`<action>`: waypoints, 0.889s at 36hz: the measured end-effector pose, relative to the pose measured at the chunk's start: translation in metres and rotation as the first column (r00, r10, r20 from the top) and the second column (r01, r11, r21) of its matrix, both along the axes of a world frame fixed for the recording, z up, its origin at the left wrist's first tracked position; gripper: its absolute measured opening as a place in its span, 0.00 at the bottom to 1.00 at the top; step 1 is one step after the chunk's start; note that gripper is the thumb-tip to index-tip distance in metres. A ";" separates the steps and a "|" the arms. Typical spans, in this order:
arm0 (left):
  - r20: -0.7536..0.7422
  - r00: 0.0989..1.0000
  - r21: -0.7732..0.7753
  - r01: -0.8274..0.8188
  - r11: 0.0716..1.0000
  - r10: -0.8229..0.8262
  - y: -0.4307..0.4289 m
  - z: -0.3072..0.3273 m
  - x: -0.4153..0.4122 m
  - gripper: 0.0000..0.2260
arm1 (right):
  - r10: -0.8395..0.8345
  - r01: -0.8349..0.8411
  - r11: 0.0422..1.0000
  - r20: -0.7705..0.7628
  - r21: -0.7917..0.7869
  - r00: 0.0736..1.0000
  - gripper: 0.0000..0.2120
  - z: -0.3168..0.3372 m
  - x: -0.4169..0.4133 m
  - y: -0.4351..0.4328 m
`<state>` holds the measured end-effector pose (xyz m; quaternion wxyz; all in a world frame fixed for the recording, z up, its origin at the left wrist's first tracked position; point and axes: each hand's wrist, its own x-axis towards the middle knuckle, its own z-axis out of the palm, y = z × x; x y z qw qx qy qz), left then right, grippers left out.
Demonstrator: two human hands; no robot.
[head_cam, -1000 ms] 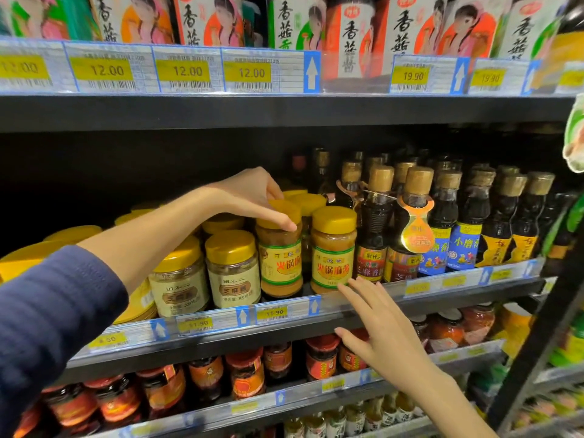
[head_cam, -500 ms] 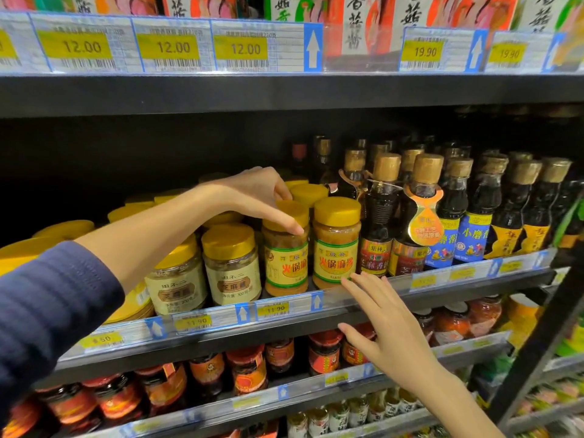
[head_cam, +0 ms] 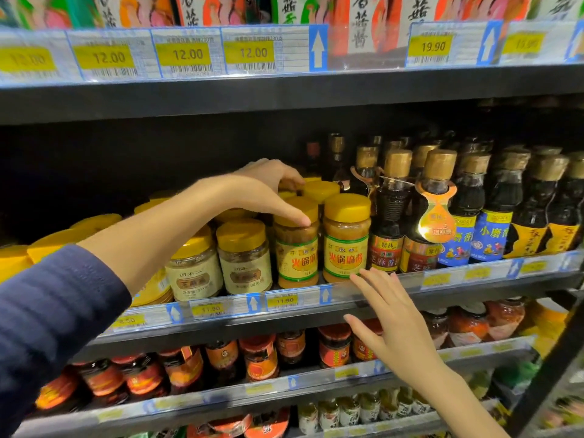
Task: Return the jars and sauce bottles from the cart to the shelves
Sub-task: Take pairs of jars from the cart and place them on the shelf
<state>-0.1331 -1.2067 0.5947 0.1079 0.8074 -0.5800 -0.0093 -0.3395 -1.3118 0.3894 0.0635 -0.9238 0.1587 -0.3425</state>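
**A:** Which step is in hand?

**B:** Seating a jar in its row, I'd judge. The left grip point(head_cam: 268, 188) is curled over the lid of a yellow-lidded jar point(head_cam: 296, 257), thumb on the lid's front edge. The jar stands upright at the front of the middle shelf point(head_cam: 221, 325).

**A:** And the other one?

**B:** The right grip point(head_cam: 398, 324) holds nothing. Its fingers are straight and spread, with the tips at the price rail point(head_cam: 284, 300) (touching it or just short, I can't tell).

**A:** What sits around the left grip?

**B:** Just to its right is a twin jar point(head_cam: 346, 245), then dark sauce bottles point(head_cam: 390, 222). Below and to its left are paler jars point(head_cam: 243, 257).

**A:** What does the next move call for?

**B:** Probably releasing straight upward so the jar doesn't tip into its neighbour. After that, the next item from the cart, which is out of view.
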 end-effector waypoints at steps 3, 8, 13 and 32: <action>0.009 0.999 -0.053 -0.043 0.998 0.043 0.017 -0.005 -0.009 0.36 | 0.019 -0.019 0.999 -0.007 -0.034 1.000 0.28 0.001 -0.003 -0.003; -0.078 0.994 -0.304 -0.095 0.948 0.075 0.058 -0.029 -0.041 0.33 | 0.069 -0.071 0.997 -0.048 -0.043 0.996 0.30 0.008 -0.008 -0.006; -0.050 0.967 -0.258 -0.253 0.933 0.249 0.108 -0.065 -0.073 0.30 | 0.103 -0.113 0.993 -0.183 -0.042 0.978 0.32 0.024 -0.013 -0.006; -0.169 0.492 0.109 -0.852 0.512 0.854 0.390 -0.169 -0.193 0.29 | 0.702 -0.684 0.671 -0.542 0.287 0.462 0.30 0.024 0.052 0.188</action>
